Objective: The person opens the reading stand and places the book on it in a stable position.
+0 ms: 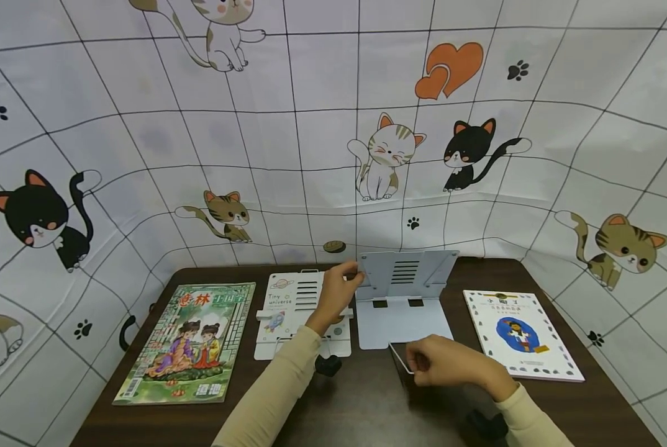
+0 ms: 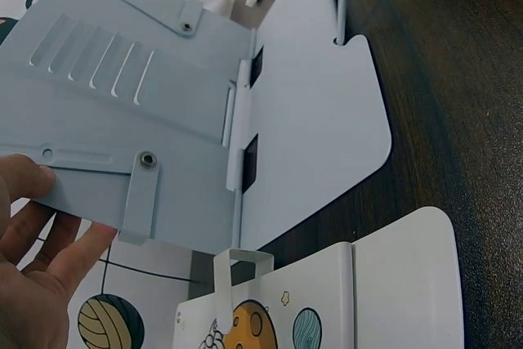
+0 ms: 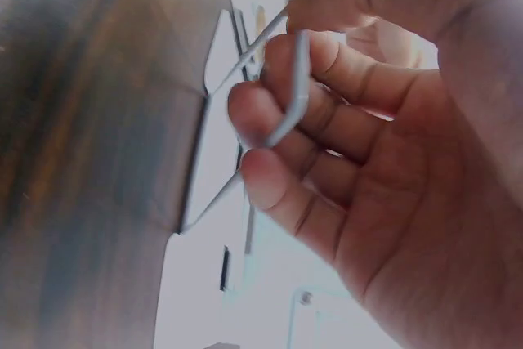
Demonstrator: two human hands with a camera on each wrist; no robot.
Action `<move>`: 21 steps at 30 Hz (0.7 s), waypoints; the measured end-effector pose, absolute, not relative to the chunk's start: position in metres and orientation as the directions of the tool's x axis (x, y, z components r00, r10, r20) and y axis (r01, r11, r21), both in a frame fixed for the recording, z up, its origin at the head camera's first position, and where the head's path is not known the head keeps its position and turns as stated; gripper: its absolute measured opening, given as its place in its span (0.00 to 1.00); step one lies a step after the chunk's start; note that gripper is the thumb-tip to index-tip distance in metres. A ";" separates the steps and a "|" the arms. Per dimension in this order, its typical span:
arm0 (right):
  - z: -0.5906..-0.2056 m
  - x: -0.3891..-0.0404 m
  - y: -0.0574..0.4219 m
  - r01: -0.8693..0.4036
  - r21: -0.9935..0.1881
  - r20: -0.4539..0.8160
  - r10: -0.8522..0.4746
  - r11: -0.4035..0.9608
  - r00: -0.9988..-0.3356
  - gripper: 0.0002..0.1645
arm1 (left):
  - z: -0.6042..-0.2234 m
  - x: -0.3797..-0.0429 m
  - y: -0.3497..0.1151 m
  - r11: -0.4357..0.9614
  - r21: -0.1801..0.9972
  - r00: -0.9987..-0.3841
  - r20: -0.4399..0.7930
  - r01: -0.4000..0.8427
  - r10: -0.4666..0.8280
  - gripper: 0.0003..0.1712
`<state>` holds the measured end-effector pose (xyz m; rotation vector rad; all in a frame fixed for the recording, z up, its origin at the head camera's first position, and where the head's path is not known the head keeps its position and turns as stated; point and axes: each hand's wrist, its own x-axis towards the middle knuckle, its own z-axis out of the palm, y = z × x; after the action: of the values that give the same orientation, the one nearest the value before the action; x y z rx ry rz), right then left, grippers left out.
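Observation:
A pale metal book stand (image 1: 403,326) lies on the dark table with its slotted panel (image 2: 163,112) raised. My left hand (image 1: 339,288) holds that panel at its left edge, thumb on the near face and fingers behind. Riveted hinge arms (image 2: 143,190) lie along the panel's back. At the front of the base, my right hand (image 1: 445,363) pinches a bent wire bracket (image 3: 298,100) attached at the base's edge. Directly left of it lies a white stand (image 1: 283,347) printed "Tiny universe", overlapped by my left forearm.
A colourful magazine (image 1: 194,347) lies on the left of the table (image 1: 344,410). Toward the right edge is a white book (image 1: 518,366) with a blue round picture. Behind hangs a white cloth (image 1: 322,149) with cats and grid lines.

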<state>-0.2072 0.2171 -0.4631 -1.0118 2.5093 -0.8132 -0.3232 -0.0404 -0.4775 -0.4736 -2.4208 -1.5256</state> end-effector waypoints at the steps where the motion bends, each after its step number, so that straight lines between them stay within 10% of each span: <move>1: -0.461 -0.209 0.218 -0.535 -0.616 -0.055 -0.710 0.577 -0.702 0.11 | -0.478 -0.324 -0.041 0.403 0.824 -0.916 0.374 0.399 0.143 0.10; 21: -0.463 -0.231 0.230 -0.522 -0.639 0.270 -0.470 0.566 -0.840 0.04 | -0.476 -0.319 -0.042 0.410 0.823 -0.919 0.362 0.393 0.155 0.09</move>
<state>-0.2314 0.2305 -0.4631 -0.9008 2.8409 -1.1960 -0.3188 -0.0418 -0.4761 -0.4827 -2.4369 -1.5161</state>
